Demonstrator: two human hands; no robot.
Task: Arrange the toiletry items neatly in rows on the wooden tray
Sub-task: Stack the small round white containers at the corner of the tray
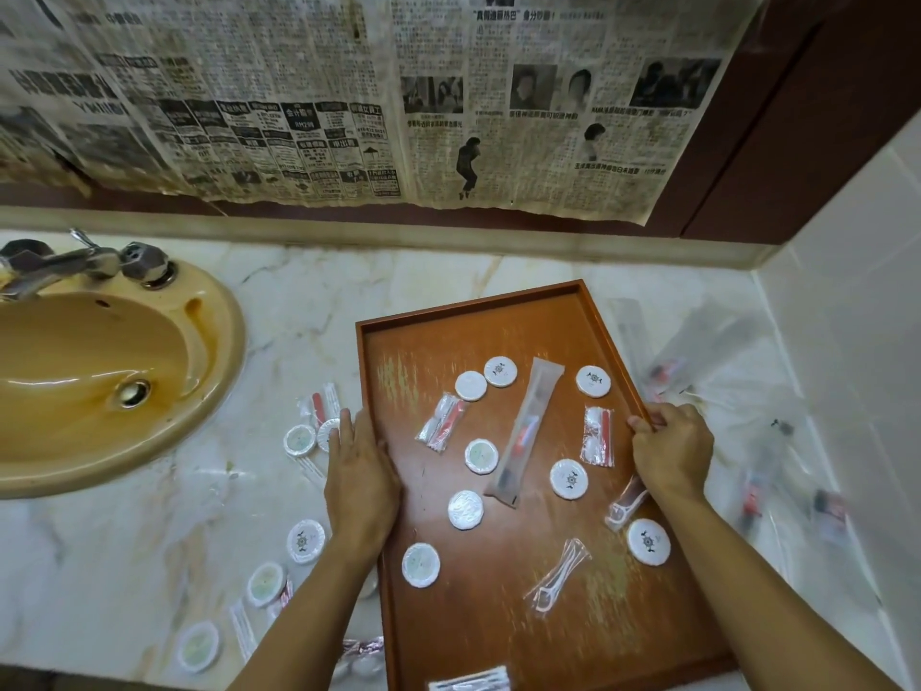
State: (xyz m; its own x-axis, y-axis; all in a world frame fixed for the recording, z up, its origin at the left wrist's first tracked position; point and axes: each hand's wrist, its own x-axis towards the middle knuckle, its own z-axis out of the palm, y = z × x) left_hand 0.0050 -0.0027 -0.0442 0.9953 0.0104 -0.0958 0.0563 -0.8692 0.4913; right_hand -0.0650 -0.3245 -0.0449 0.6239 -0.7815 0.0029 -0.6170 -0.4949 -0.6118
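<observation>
Risk: if I jerk or tilt the wooden tray (498, 615), the loose soap discs (568, 479) and toothbrush packet (528, 428) could slide off onto the table (309, 311).
Left hand (360, 483): curled over the tray's left rim, gripping it.
Right hand (673, 453): clenched on the right rim.
Tray: on the table, right of the sink (99, 371), items scattered, no rows yet.

Your left hand (361, 478) and right hand (670, 453) are both bare, with no gloves, rings or watch on them. Your forearms are uncovered all the way down to the frame's lower edge; no sleeve shows.
</observation>
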